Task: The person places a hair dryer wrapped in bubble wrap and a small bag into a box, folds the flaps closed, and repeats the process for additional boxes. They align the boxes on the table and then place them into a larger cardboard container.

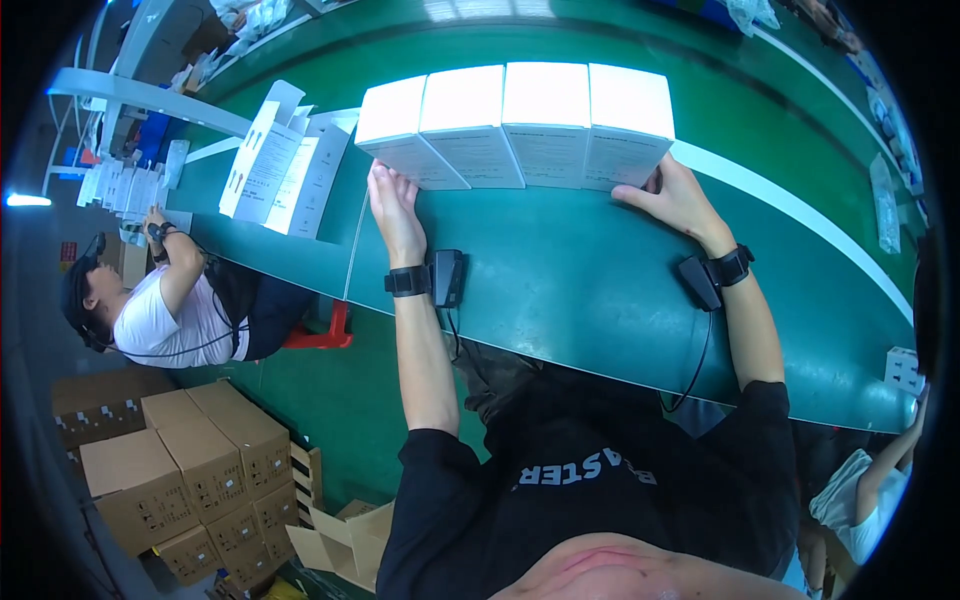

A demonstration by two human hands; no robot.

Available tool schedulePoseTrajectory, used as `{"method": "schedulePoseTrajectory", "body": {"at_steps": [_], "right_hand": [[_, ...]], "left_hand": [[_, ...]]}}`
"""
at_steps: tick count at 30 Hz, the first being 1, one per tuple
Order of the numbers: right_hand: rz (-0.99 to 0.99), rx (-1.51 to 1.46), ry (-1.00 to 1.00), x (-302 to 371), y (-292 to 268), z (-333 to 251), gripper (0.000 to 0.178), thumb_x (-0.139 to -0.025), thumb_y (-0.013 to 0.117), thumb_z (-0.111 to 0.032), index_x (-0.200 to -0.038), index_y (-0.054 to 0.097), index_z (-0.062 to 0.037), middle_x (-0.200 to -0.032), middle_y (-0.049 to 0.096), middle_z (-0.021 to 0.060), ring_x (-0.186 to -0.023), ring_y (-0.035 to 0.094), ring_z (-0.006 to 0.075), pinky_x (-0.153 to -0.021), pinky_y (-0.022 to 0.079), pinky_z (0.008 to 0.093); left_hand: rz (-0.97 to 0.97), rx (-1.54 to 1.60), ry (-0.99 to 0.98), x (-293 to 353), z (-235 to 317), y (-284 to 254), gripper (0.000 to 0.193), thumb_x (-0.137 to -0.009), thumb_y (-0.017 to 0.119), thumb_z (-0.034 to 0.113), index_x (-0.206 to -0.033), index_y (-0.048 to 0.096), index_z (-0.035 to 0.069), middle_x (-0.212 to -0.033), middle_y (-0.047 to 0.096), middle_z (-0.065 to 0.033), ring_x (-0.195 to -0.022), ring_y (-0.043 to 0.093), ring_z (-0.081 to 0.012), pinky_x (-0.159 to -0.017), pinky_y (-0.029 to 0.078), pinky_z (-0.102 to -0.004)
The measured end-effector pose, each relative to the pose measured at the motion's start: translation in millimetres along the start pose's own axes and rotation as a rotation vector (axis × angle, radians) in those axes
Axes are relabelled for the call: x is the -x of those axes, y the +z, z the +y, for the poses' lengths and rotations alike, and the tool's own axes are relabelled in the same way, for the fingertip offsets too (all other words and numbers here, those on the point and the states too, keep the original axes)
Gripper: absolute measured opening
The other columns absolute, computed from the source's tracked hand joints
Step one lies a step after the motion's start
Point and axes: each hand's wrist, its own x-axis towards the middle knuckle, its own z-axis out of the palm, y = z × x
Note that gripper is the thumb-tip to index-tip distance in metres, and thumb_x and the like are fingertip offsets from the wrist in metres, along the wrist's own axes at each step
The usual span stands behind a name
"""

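Several white cardboard boxes stand side by side in a tight row on the green table, with the leftmost box (400, 130) and the rightmost box (630, 125) at its ends. My left hand (397, 212) presses its fingers against the lower left end of this row. At the opposite end, my right hand (678, 200) grips the last box, thumb along the near face and fingers round its right side, partly hidden. Between them the two hands clasp the row. Each wrist wears a black strap with a small dark device and a cable.
Flattened white cartons (285, 170) lie further left on the table (560, 280). A co-worker (175, 300) sits there beside a red stool (330, 330). Brown cartons (200, 460) are stacked on the floor lower left. A power socket (903, 370) and another person (855, 500) are at the right.
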Motion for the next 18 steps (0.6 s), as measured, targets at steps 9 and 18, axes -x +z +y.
{"method": "schedulePoseTrajectory", "body": {"at_steps": [9, 18], "right_hand": [[-0.099, 0.025, 0.052, -6.7, -33.7, 16.9, 0.061, -0.073, 0.082, -0.032, -0.118, 0.06, 0.0014, -0.105, 0.066, 0.0146, -0.089, 0.062, 0.0214, -0.082, 0.05, 0.0318], [-0.229, 0.033, 0.126, 1.1, -66.7, 25.4, 0.066, -0.065, 0.087, -0.028, -0.119, 0.061, 0.0004, -0.109, 0.067, 0.0127, -0.1, 0.061, 0.0225, -0.091, 0.048, 0.0353]], "left_hand": [[-0.13, -0.072, -0.036, -7.5, -11.0, -13.8, 0.058, -0.1, 0.045, 0.04, -0.138, 0.037, -0.002, -0.121, 0.056, -0.0161, -0.113, 0.055, -0.0245, -0.097, 0.044, -0.0388], [-0.454, -0.186, -0.122, -8.4, -1.9, -17.7, 0.033, -0.095, 0.058, 0.02, -0.116, 0.061, -0.005, -0.103, 0.066, -0.0106, -0.097, 0.063, -0.0179, -0.087, 0.05, -0.03]]}}
